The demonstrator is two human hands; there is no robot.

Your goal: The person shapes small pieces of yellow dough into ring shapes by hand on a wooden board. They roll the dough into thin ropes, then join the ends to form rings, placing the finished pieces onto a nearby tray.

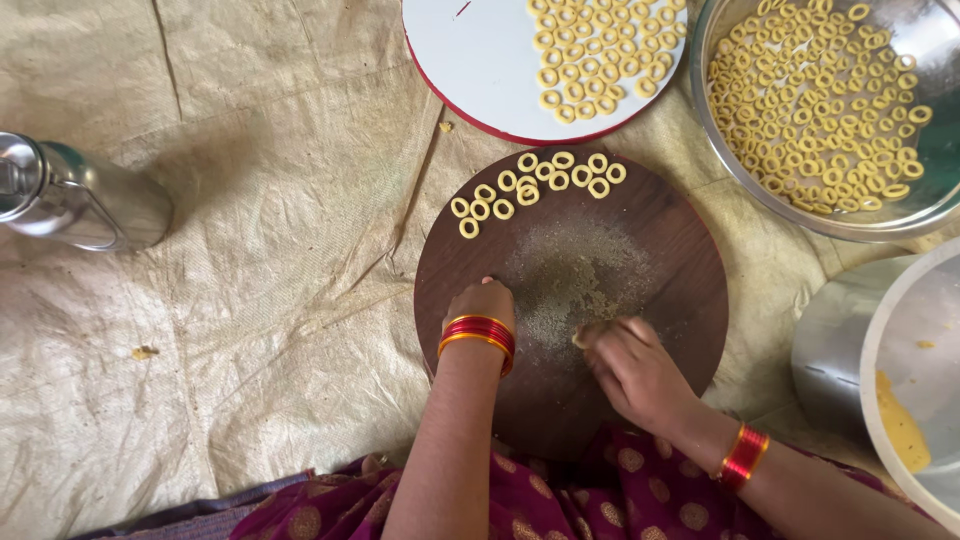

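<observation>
The left hand [483,303] hides its own fingers; the steel bowl [925,215] is cut off at the edge.

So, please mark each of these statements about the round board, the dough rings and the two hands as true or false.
1. Dough rings lie along the far edge of the wooden board. True.
2. The left hand holds the steel bottle. False: it rests on the board, and the bottle lies apart on the cloth.
3. The right hand touches a bit of dough. True.
4. The steel bowl holds no rings. False: it holds many rings.
5. The white plate carries rings. True.
</observation>
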